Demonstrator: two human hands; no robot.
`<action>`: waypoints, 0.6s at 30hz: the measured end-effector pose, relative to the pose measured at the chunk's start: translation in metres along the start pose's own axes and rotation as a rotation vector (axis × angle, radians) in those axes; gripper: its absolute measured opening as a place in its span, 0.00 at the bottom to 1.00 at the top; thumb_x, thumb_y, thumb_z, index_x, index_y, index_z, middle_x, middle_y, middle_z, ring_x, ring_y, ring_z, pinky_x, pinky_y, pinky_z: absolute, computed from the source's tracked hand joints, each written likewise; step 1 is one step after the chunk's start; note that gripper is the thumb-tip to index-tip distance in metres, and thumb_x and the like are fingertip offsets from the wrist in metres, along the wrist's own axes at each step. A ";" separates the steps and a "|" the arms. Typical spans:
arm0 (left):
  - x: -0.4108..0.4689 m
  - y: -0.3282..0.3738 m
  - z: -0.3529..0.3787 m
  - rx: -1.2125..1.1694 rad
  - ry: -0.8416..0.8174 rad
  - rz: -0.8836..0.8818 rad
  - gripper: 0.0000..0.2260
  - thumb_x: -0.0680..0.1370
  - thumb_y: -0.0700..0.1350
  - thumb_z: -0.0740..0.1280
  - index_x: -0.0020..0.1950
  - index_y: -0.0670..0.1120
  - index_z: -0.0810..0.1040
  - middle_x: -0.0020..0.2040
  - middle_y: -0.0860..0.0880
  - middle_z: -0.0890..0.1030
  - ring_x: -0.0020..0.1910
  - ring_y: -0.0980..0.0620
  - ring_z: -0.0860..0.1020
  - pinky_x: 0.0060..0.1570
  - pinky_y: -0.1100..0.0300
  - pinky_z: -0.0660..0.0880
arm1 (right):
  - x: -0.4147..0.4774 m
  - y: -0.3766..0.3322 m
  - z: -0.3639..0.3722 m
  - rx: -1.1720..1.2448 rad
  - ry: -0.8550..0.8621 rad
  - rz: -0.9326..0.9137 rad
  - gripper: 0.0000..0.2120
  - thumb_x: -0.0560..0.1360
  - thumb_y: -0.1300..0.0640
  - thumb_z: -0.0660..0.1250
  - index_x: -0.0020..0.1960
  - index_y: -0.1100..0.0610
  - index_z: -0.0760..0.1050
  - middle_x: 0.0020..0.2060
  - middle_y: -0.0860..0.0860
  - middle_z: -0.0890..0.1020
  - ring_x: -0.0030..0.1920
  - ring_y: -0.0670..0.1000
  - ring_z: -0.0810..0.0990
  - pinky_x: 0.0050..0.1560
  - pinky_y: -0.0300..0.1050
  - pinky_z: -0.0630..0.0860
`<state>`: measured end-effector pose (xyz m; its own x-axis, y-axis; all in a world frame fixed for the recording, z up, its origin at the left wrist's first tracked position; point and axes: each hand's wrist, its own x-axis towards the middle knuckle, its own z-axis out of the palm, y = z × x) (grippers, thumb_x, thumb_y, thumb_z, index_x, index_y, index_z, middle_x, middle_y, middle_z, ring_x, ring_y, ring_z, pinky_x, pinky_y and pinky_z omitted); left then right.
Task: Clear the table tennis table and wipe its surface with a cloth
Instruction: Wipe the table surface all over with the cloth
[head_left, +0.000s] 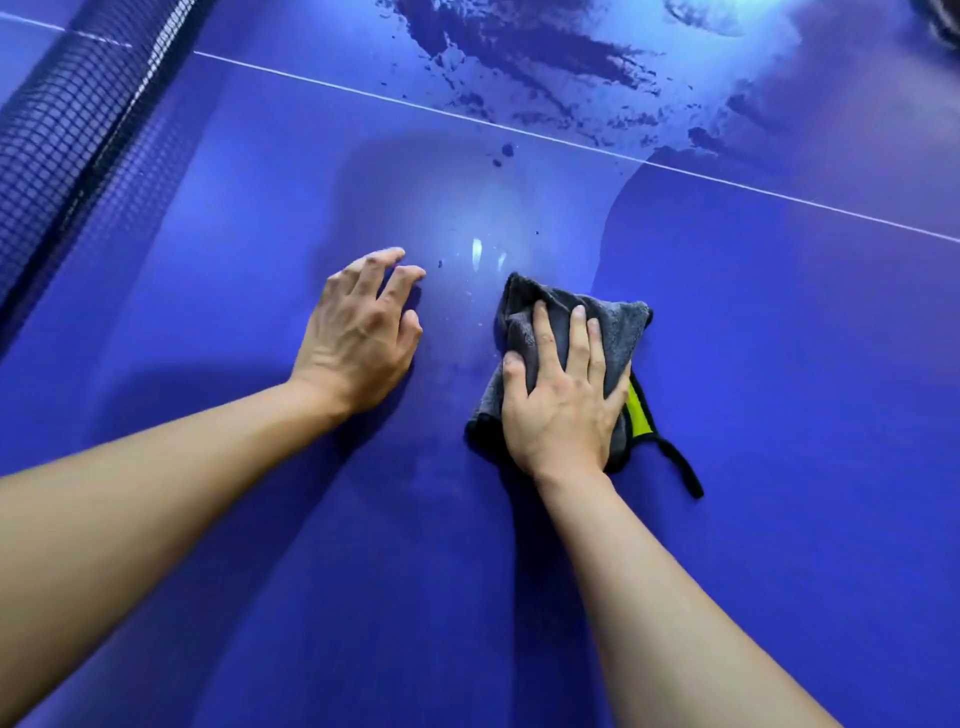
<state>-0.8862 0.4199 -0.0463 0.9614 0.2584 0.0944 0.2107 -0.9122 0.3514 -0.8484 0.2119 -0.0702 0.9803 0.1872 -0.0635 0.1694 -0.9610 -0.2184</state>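
Our right grip (563, 395) lies flat on the grey cloth (618, 322). Its fingers are straight and spread, pressing the cloth down on the blue surface (779, 364) rather than curling round it, and the thumb rests along the cloth's left edge. Our left grip (358, 338) holds nothing. It is propped beside the cloth and apart from it, palm low and fingers loosely bent, their tips at or near the surface.

The cloth sits near the middle of the view, bunched into a thick wad under the palm. A yellow-green patch (636, 410) and a thin black loop (680, 467) trail out at its right side.

We judge the cloth soft, light and limp. It looks like plush towelling, folds under the hand and will take any shape. It has no stiffness to push with, so the pressure must come from a flat palm across its middle. A pinch at a corner would only drag it along in a rope. On this smooth, glossy surface it should slide easily, more so where it is wet. The loop is a place to lift or hang it by, not to wipe by.

A few wet spots (475, 249) lie just ahead of the cloth, and large wet patches (519, 47) spread beyond the white line (415, 106). The net (62, 119) stands at far left. Wiping looks to be the step in hand, with wet ground left to cover.
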 end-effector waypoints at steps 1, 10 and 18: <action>0.015 -0.004 0.001 0.014 0.001 -0.002 0.22 0.78 0.46 0.56 0.71 0.42 0.73 0.74 0.40 0.69 0.72 0.38 0.68 0.73 0.46 0.61 | 0.015 -0.001 0.000 -0.002 0.004 0.000 0.31 0.80 0.35 0.44 0.82 0.36 0.46 0.83 0.45 0.44 0.82 0.45 0.40 0.79 0.62 0.37; 0.039 -0.016 0.017 0.070 0.055 -0.076 0.24 0.80 0.46 0.55 0.76 0.45 0.68 0.78 0.43 0.66 0.78 0.42 0.62 0.78 0.48 0.54 | 0.166 -0.011 -0.008 0.014 0.036 0.023 0.29 0.82 0.36 0.49 0.82 0.36 0.51 0.83 0.46 0.50 0.82 0.46 0.45 0.79 0.63 0.41; 0.036 -0.014 0.020 0.094 0.048 -0.068 0.24 0.80 0.45 0.54 0.77 0.44 0.67 0.78 0.42 0.65 0.78 0.43 0.61 0.78 0.47 0.54 | 0.247 -0.024 -0.017 0.040 0.001 0.029 0.28 0.82 0.37 0.47 0.82 0.37 0.51 0.83 0.48 0.49 0.82 0.47 0.44 0.78 0.64 0.39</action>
<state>-0.8509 0.4359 -0.0661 0.9353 0.3333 0.1188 0.2926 -0.9174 0.2697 -0.6086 0.2779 -0.0638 0.9849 0.1589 -0.0693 0.1365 -0.9572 -0.2550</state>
